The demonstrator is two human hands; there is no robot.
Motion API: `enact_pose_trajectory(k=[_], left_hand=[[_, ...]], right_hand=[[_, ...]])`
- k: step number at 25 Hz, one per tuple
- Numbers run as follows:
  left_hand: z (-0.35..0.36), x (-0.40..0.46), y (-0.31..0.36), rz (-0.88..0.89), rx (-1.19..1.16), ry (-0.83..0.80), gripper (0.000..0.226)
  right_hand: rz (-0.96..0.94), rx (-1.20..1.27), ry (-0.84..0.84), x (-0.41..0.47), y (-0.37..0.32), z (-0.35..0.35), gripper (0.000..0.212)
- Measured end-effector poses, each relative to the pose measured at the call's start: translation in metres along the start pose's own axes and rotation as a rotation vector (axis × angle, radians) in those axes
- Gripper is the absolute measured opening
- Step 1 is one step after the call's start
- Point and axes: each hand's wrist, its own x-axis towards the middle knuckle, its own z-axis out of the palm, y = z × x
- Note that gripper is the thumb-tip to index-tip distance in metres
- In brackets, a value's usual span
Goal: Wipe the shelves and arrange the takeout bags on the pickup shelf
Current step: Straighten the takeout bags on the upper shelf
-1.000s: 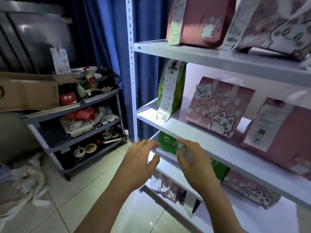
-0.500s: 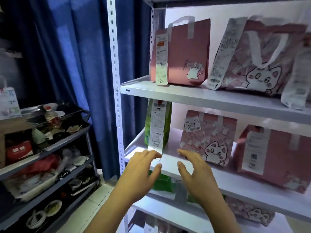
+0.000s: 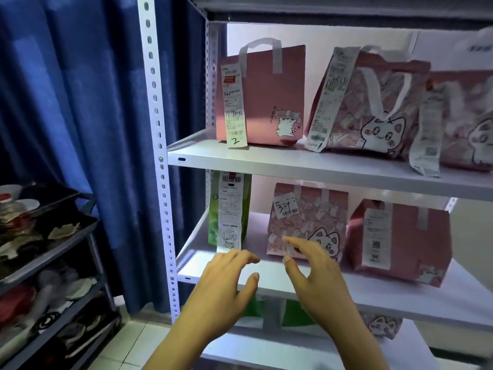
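Both bare hands, left hand point(image 3: 221, 287) and right hand point(image 3: 317, 279), reach out empty with fingers loosely spread before the middle shelf point(image 3: 400, 297), where a green bag point(image 3: 213, 222), a cat-print pink bag point(image 3: 306, 222) and a plain pink bag point(image 3: 405, 241) stand beneath three pink bags on the upper shelf point(image 3: 293, 161).

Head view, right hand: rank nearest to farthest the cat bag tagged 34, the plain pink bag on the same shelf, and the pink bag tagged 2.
From the right hand:
1. Cat bag tagged 34, middle shelf, right behind the fingertips.
2. Plain pink bag, same shelf, further right.
3. Pink bag tagged 2, upper shelf, up and to the left.
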Motion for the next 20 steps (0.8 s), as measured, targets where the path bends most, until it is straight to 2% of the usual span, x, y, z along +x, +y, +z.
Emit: enact_pose_trajectory(k=[3,12,20], left_hand=[[0.004,0.003,-0.007,-0.026,0.014,0.017,0.027],[0.051,0.003,-0.016,-0.075,-0.007,-0.11,0.022],[0.122,0.017,0.023,0.055,-0.133,-0.273,0.024]], right_hand=[[0.001,0.029,-0.03,0.002,0.009,0.007,0.035],[0.185,0.09,-0.135,-0.032,0.058,0.024,0.033],[0.391,-0.032,0.048,-0.097,0.114,-0.022,0.033]])
